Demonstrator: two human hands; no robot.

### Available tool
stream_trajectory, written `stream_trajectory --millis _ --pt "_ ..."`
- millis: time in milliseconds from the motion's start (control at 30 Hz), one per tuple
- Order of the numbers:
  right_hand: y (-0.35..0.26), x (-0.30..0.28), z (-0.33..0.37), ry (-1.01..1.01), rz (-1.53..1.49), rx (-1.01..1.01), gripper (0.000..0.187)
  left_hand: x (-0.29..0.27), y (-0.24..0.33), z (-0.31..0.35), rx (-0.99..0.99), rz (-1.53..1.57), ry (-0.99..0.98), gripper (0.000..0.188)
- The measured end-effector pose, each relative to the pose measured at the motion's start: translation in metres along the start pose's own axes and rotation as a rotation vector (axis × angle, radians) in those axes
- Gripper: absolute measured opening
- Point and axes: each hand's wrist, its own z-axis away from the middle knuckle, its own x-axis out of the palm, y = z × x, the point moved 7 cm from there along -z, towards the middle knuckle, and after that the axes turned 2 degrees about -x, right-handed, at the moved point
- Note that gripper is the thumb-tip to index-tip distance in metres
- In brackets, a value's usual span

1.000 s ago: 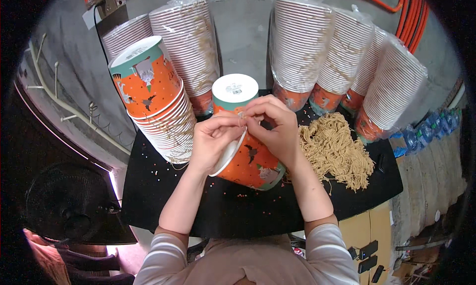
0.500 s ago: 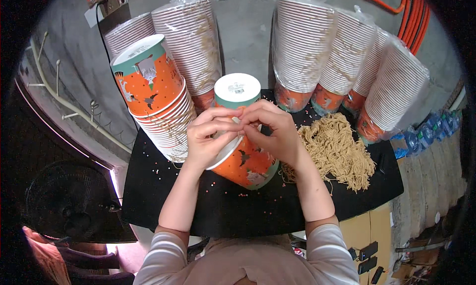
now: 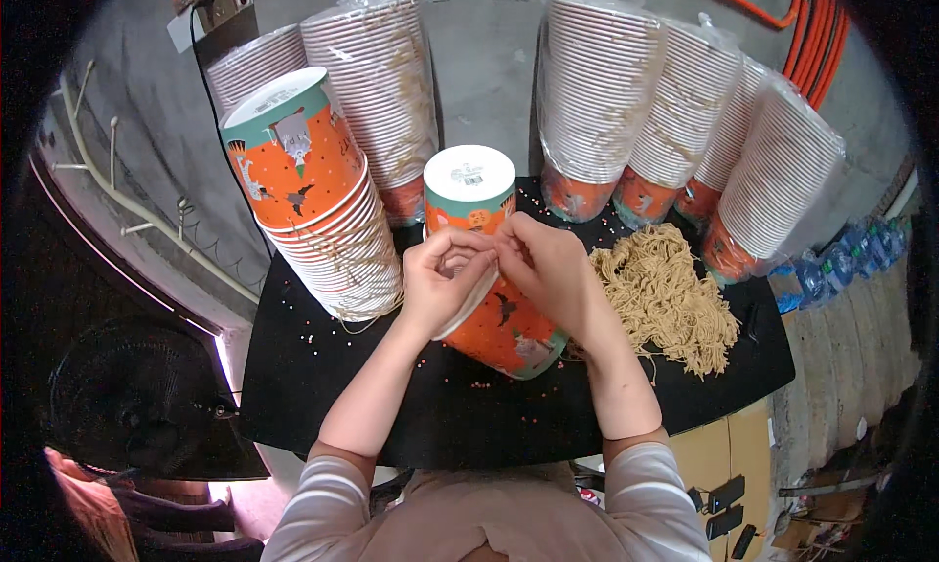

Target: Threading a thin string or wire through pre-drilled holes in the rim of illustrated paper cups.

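Observation:
Above the rim of a tilted orange paper bucket [image 3: 514, 332] with a green base band and bat pictures, my two hands meet. My left hand [image 3: 437, 286] is closed in a pinch at the rim. Close beside it, the fingertips of my right hand [image 3: 550, 273] are pinched too. Whatever lies between the fingers is too small or hidden to make out. Just behind stands an upside-down bucket [image 3: 469, 178] with a white bottom. A tangled heap of tan cord [image 3: 670, 303] lies to the right of my right hand.
At left leans a nested stack of upside-down buckets [image 3: 328, 259] with tan cords along its rims. Plastic-wrapped bucket stacks [image 3: 597, 83] stand along the wall. Small pale beads [image 3: 311, 339] are scattered on the black table [image 3: 440, 435]. A fan [image 3: 137, 396] is at far left.
Both hands have shifted slightly right and toward me, still pinched together. The tilted bucket has moved a little to the right with them, and more of the bucket behind shows.

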Motion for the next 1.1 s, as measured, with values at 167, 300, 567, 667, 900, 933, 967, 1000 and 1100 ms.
stream_trajectory --millis 167,300,567,667,900,933,967,1000,1100 --pt "0.009 0.002 -0.001 -0.014 -0.054 0.013 0.013 0.002 0.023 -0.001 0.083 -0.265 0.052 0.012" --pt "0.012 0.004 -0.002 -0.014 -0.033 -0.037 0.012 0.009 0.062 0.0 0.356 -0.657 -0.001 0.014" --pt "0.009 0.014 -0.003 -0.172 -0.185 -0.042 0.013 -0.006 0.061 -0.008 0.282 -0.539 -0.131 0.009" --pt "0.004 0.015 -0.006 -0.146 -0.23 -0.091 0.013 -0.022 0.02 -0.007 -0.129 -0.152 -0.08 0.003" --pt "0.007 0.021 -0.005 -0.135 -0.159 -0.09 0.012 -0.023 -0.006 -0.007 -0.475 0.15 -0.157 0.012" --pt "0.006 0.02 -0.005 -0.124 -0.146 -0.103 0.012 -0.024 -0.008 -0.006 -0.509 0.171 -0.151 0.012" --pt "0.005 0.019 -0.004 -0.113 -0.132 -0.115 0.012 -0.024 -0.009 -0.006 -0.543 0.193 -0.144 0.013" --pt "0.003 0.018 -0.004 -0.087 -0.098 -0.131 0.012 -0.025 -0.009 -0.005 -0.576 0.217 -0.139 0.013" --pt "-0.002 0.017 -0.002 -0.017 -0.002 -0.164 0.013 -0.024 -0.011 -0.005 -0.618 0.261 -0.131 0.014"
